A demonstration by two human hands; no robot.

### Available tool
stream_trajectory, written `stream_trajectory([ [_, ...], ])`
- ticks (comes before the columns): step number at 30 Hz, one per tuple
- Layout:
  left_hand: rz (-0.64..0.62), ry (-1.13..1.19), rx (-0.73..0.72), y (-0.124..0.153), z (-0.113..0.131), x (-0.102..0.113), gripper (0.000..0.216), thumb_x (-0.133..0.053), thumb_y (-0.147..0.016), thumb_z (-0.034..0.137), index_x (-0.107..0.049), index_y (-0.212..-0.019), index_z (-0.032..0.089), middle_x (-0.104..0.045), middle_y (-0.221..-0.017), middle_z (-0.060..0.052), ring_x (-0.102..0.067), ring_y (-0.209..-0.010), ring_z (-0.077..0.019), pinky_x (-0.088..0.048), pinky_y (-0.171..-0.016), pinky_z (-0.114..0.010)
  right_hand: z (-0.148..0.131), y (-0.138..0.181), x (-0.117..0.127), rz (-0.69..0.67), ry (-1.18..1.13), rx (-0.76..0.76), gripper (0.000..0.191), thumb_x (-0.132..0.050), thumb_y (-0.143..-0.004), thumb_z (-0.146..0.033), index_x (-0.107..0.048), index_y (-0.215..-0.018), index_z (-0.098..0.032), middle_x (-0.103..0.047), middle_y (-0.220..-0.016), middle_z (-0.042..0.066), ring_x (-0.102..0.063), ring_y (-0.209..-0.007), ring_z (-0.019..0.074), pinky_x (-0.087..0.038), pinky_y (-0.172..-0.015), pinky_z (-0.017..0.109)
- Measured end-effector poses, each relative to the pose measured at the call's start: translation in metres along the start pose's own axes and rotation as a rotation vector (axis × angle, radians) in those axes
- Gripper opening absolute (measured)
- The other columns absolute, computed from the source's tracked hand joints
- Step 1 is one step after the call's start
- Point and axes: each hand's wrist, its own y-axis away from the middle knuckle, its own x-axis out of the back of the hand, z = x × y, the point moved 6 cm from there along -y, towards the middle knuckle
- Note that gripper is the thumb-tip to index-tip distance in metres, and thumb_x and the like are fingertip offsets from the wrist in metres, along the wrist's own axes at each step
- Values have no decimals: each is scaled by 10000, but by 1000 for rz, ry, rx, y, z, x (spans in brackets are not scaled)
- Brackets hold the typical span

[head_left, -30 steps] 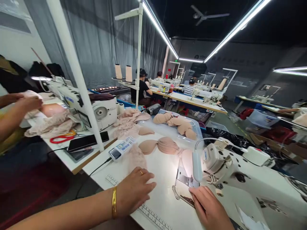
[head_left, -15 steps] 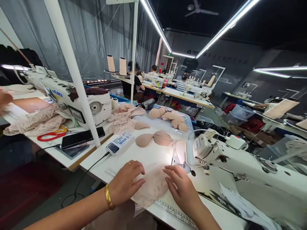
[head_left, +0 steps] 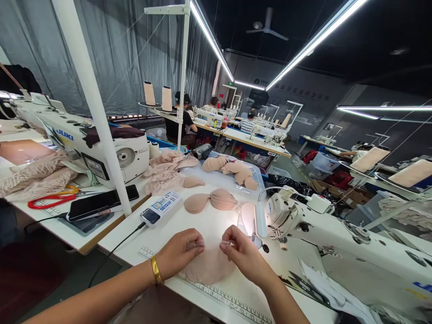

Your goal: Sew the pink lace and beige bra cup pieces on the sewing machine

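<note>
A sheer, pale pink piece of fabric (head_left: 211,265) hangs between my two hands over the front of the white sewing table (head_left: 135,238). My left hand (head_left: 180,252) pinches its upper left edge between thumb and fingers. On the other side, my right hand (head_left: 241,252) pinches the upper right edge, a short gap from the left. Just beyond the hands lie fanned stacks of beige bra cups (head_left: 222,199). To the right stands the sewing machine (head_left: 280,211), its lamp lighting another cup (head_left: 249,216) by the needle.
A white box-like device with a small screen (head_left: 162,208) lies left of the cups, its cable trailing off the table. Lace fabric (head_left: 165,168) is heaped behind. Red-handled scissors (head_left: 56,198) and a black phone (head_left: 101,202) rest on the left table. White cloth (head_left: 332,288) lies at right.
Both hands have gone from loosely spread over the fabric to pinching its upper edge, and the fabric is now lifted between them. The view has shifted slightly to the right.
</note>
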Motion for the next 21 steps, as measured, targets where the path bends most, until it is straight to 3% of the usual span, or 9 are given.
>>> stream_trajectory([
  [3,-131,174,-3,-22,12,6,354,-474,-975,513,-558,-886,181,-611,-704,6,-555,-645,-154,-448,-598,-256,10,20,-1,-44,-388,-84,367,-715,-889,-505,-493,-903,-213,-510,-669,-56,-441,-541,100,-339,-519,227],
  [5,-187,8,-72,-45,24,11,376,-442,-999,521,-597,-964,181,-609,-659,19,-559,-611,-150,-453,-581,-247,19,23,1,-30,-438,-94,413,-749,-866,-534,-504,-891,-203,-500,-638,-63,-411,-506,84,-319,-510,225],
  [8,-96,-378,-195,-96,39,20,308,-496,-993,408,-648,-1150,191,-728,-974,-47,-669,-922,-208,-534,-847,-315,41,16,12,70,-346,-126,484,-775,-820,-595,-496,-808,-200,-519,-591,-48,-437,-527,98,-327,-529,231],
  [10,-34,-482,-193,-134,41,22,326,-545,-959,291,-631,-1254,183,-671,-1282,-100,-594,-1218,-267,-445,-1078,-392,57,10,19,128,-346,-144,534,-754,-801,-663,-470,-792,-211,-545,-581,-38,-438,-528,105,-303,-523,233],
  [13,-8,-603,-132,-187,30,16,418,-581,-926,184,-592,-1343,165,-561,-1450,-138,-504,-1355,-293,-355,-1175,-443,71,4,24,143,-372,-125,534,-702,-831,-694,-471,-822,-213,-559,-585,-39,-434,-517,103,-260,-521,237],
  [17,-32,-718,-36,-228,13,6,242,-648,-964,296,-669,-1147,138,-678,-1203,-109,-628,-1147,-263,-476,-1042,-491,74,5,25,141,-423,-118,506,-706,-843,-667,-489,-849,-209,-565,-631,-39,-493,-553,116,-270,-528,237],
  [21,29,-737,-21,-238,19,7,198,-629,-987,327,-677,-972,136,-685,-1029,-72,-644,-1005,-221,-514,-955,-445,70,5,28,146,-428,-106,481,-698,-856,-642,-521,-847,-195,-587,-627,-23,-498,-568,124,-311,-553,237],
])
